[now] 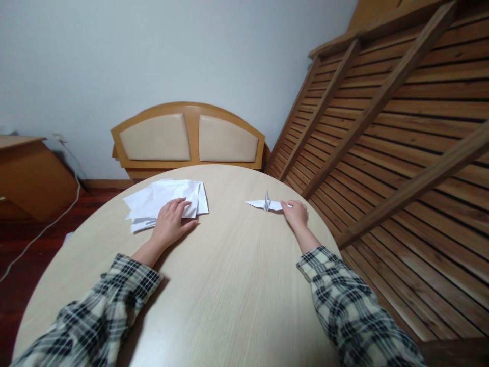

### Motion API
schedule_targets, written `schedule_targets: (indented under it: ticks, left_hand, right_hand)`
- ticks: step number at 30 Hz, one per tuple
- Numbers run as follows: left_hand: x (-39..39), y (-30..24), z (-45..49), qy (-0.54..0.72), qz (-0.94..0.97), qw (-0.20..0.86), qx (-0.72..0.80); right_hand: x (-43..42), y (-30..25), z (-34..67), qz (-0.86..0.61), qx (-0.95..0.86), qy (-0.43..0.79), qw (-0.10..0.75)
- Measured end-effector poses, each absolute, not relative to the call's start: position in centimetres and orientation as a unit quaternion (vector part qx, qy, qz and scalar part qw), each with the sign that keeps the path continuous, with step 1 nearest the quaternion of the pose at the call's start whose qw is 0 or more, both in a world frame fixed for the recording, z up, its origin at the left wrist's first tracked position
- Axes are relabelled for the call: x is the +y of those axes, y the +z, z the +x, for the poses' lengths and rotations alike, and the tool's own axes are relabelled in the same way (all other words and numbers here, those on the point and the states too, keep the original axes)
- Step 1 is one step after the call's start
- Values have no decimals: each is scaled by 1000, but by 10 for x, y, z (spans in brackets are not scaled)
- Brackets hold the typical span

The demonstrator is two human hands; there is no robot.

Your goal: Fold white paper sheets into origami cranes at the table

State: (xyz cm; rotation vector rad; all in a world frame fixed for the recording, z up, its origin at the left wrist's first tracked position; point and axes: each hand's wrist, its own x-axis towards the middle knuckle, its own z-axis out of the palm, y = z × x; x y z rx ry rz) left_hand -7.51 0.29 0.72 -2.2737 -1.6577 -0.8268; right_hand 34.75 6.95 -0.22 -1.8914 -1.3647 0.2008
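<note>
A folded white paper crane (266, 204) is at the right side of the table, its wings spread out to left and right. My right hand (296, 213) pinches the tip of its right wing between thumb and fingers. On the left lies a loose pile of white paper sheets (160, 196), their edges uneven. Over the near right part of that pile rests my left hand (173, 219), fingers apart and slightly bent, gripping nothing. Its thumb points right, beside the papers' near edge.
Both hands work over a round, pale wooden table (229, 270). Behind it stands a wooden headboard (194, 133) with two cream panels against the wall. A slatted wooden frame (401, 153) leans close on the right. A desk (34, 173) and a white cable (49, 229) are at left.
</note>
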Motion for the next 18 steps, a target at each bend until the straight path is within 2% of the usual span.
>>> schedule_targets:
  ticks: [7, 9, 14, 18]
  left_hand:
    - [11, -5, -84, -268, -775, 94, -565]
    - [13, -5, -85, -274, -776, 92, -561]
    - [16, -3, -86, -326, -756, 113, -556]
    - [9, 5, -80, -398, -732, 153, -531]
  right_hand:
    - [66, -4, 347, -791, -524, 7, 314]
    - [66, -5, 347, -785, -514, -12, 346]
    - [63, 0, 340, -669, -536, -134, 497]
    - [48, 9, 310, -505, -642, -228, 529]
